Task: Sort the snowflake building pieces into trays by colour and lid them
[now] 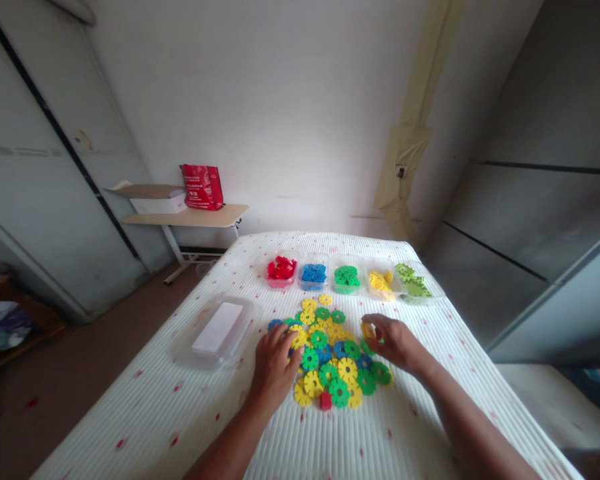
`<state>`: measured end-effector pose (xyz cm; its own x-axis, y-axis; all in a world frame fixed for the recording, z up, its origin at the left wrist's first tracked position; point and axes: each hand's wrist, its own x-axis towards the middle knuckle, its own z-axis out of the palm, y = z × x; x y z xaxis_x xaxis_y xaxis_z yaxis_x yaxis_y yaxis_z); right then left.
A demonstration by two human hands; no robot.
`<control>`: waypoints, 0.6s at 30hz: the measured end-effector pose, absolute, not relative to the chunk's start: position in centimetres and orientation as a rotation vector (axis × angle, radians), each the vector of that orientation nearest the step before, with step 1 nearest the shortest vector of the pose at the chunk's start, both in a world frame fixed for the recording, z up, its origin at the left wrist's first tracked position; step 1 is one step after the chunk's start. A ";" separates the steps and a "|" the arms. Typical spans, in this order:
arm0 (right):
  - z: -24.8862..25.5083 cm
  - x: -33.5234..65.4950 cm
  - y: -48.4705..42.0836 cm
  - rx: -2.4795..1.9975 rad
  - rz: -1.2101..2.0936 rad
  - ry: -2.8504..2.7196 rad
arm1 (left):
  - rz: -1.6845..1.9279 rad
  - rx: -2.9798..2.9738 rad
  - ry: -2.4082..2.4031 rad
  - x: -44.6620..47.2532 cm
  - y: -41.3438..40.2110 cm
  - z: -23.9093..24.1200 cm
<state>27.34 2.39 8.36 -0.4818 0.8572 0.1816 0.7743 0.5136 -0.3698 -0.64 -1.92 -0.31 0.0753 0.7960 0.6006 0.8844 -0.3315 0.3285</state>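
Observation:
A loose pile of yellow, green and blue notched plastic discs (347,369) lies on the bed in front of me. My left hand (275,363) rests at the pile's left edge, its thumb and fingers apart beside a yellow disc (299,337). At the pile's right side, my right hand (394,341) pinches another yellow disc (367,331) between thumb and fingers. One red block (325,401) sits at the near edge of the pile. Beyond it, clear tubs hold red pieces (282,268), blue pieces (313,273), green pieces (347,277), yellow pieces (381,281) and light green pieces (413,280).
To the left lies a clear plastic container (247,333) with a white paper-like rectangle (217,328). A ribbed white cover with red specks (145,400) spreads under everything. Farther back, a small table (215,217) bears a red bag (203,187) and a box (157,203).

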 end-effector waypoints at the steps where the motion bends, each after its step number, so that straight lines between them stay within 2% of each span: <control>1: 8.8 27.8 3.1 -1.398 0.259 -2.380 | -1.099 -2.209 -1.740 -0.6 -1.9 -0.3; 6: 11.3 29.8 8.5 -1.692 -0.153 -2.211 | -1.100 -2.206 -1.743 -0.7 -1.9 -0.3; 10: 11.8 30.2 11.4 -1.788 -0.247 -2.171 | -1.090 -2.190 -1.750 -0.7 -1.8 -0.3; 18: 7.0 30.4 8.0 -1.642 -0.308 -2.155 | -1.113 -2.202 -1.749 -0.7 -1.9 -0.4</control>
<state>30.40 7.98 6.97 -0.2204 0.8660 0.4489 0.9570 0.2810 -0.0723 -0.74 -1.88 -0.39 0.0637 0.7964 0.6014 0.8823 -0.3265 0.3390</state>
